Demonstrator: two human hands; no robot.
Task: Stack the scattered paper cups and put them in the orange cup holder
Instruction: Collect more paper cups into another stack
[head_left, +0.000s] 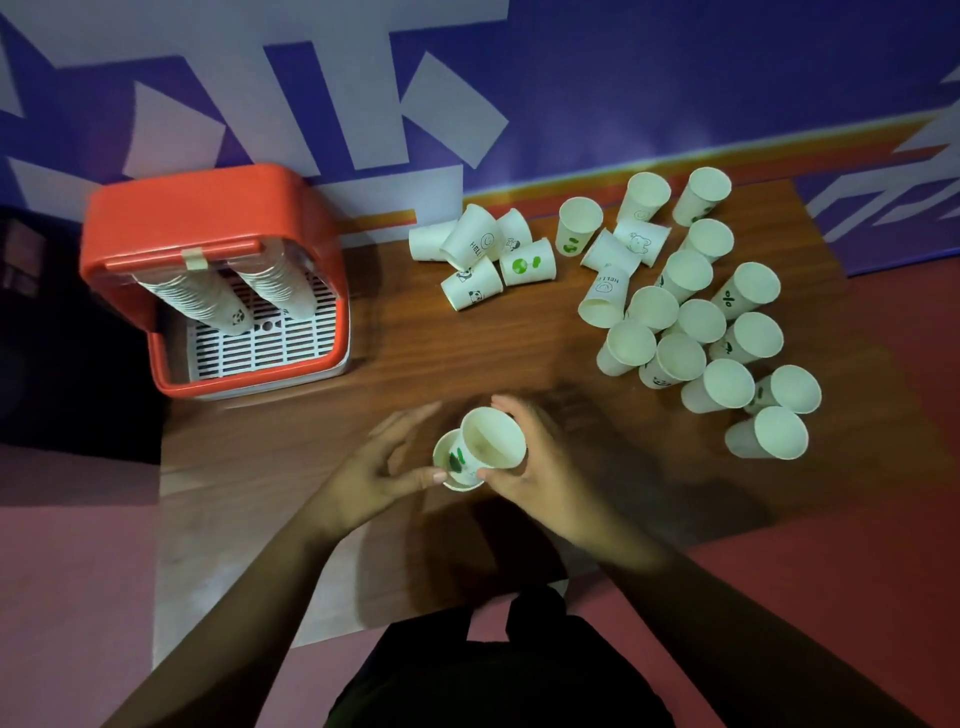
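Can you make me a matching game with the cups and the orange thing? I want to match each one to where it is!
Things:
1. orange cup holder
2. upper cup
3. panda cup
4. cup stacks

Places:
A. lying on its side on the table
B. hanging inside the holder
C. gripped by the right hand, its base in the lower cup that the left hand holds
D. standing at the table's left end

Pairs: 1-D, 2-C, 3-A, 4-B
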